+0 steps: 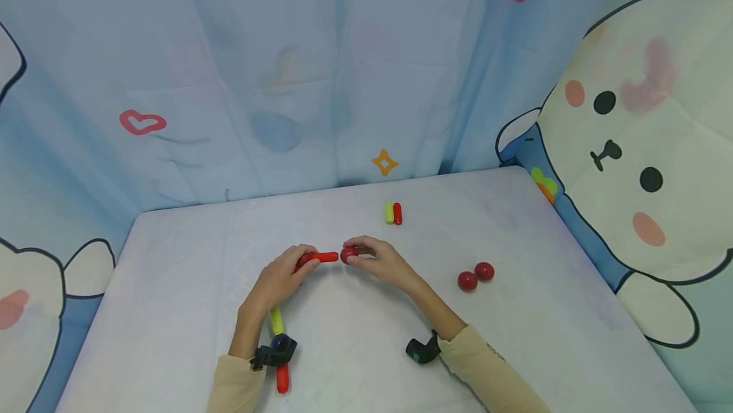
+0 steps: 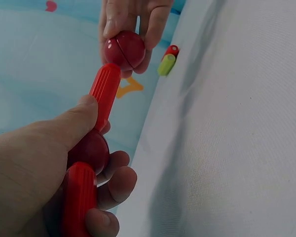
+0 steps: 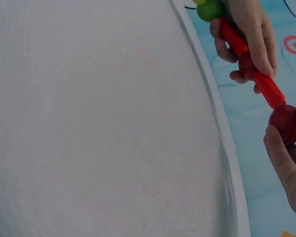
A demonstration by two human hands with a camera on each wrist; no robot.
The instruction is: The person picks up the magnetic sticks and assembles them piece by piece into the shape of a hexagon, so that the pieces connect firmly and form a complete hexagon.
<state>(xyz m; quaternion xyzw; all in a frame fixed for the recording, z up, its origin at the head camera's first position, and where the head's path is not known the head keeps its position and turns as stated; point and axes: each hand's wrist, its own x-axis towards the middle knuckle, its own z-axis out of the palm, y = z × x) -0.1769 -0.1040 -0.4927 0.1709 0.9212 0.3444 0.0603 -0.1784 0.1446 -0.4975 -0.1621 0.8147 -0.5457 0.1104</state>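
Red ball in right grip

The held ball sits right of the held rod; on the table, two rods lie behind; two balls, rightward.

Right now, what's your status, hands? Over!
Left hand grips red sticks joined by a red ball. Right hand pinches another red ball by one stick's end. Two more red balls: right side, out of the way.
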